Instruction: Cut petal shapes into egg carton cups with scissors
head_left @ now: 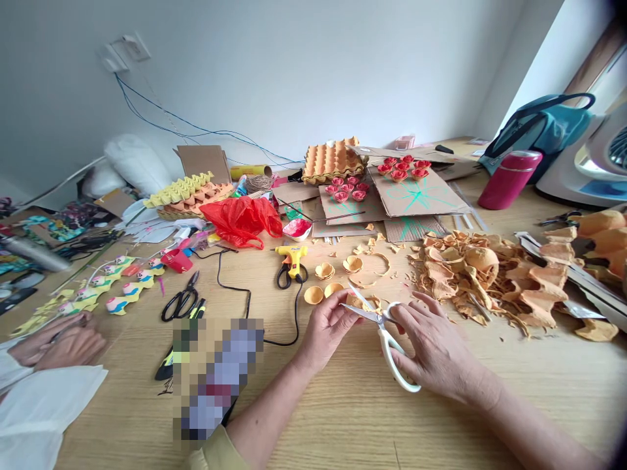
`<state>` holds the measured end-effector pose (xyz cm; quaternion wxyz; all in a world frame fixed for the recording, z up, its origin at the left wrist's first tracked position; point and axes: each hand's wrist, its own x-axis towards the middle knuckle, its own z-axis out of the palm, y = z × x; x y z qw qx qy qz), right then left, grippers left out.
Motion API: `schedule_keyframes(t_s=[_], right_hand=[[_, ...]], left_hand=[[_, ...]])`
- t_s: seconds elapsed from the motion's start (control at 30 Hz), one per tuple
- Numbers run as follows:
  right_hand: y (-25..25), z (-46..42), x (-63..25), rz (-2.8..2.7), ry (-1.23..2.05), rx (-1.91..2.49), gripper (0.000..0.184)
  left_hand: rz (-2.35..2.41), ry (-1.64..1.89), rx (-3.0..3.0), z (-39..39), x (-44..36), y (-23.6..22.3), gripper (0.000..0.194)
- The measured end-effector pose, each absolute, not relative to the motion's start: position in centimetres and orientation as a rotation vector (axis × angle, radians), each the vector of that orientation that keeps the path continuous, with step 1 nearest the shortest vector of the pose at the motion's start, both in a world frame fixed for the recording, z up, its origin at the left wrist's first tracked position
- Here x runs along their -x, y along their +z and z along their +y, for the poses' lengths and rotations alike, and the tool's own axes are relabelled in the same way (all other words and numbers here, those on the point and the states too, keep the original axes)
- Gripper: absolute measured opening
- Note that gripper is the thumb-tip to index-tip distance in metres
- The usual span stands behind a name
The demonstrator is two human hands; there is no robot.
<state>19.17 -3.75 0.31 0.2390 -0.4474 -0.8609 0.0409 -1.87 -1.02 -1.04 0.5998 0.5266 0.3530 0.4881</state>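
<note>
Over the wood-grain table [337, 427], front centre | left hand [324, 329] is pinching an orange pulp egg-tray cup [361, 304] | right hand [431, 346] is gripping white-handled scissors [385, 343], blades standing apart at the cup's edge | trimming is seemingly going on, next snip probably calling for steady turning | rough, curled scraps [460, 287] are lying rightward

White-handled scissors [381, 320], orange carton piece [360, 303], red flowers [399, 175], green-streaked brown cardboard [443, 204]

1. Scissors [379, 319] in right hand [431, 341]: shiny metal blades [361, 313], smooth white plastic handles [385, 346].
2. Orange piece [360, 303] in left hand [324, 331]: matt, rough pulp.
3. Table [333, 421] beneath both hands: smooth, wood-grained.
4. Red bag [245, 219] beyond left hand: glossy, crinkled plastic.
</note>
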Motion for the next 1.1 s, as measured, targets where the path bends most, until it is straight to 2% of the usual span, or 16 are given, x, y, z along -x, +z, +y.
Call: schedule_keyframes(t_s=[0.1, 0.37, 0.73, 1.1], right_hand=[[0.4, -3.9, -19.2, -2.348, 0.145, 1.193, 0.013], [0.4, -4.3, -19.1, -2.38, 0.281, 1.136, 0.021], [0.0, -4.5, -19.0, -2.399, 0.307, 1.064, 0.022], [-0.1, -4.0, -18.9, -2.375, 0.234, 1.141, 0.02]], left_hand=[[0.815, 1.124, -1.219, -1.0, 1.9, -0.9, 0.042], [0.799, 1.116, -1.214, -1.2, 2.1, -0.3, 0.043], [0.735, 1.129, -1.223, -0.7, 2.9, -0.9, 0.047], [0.742, 1.199, -1.493, -0.6, 2.8, -1.2, 0.045]])
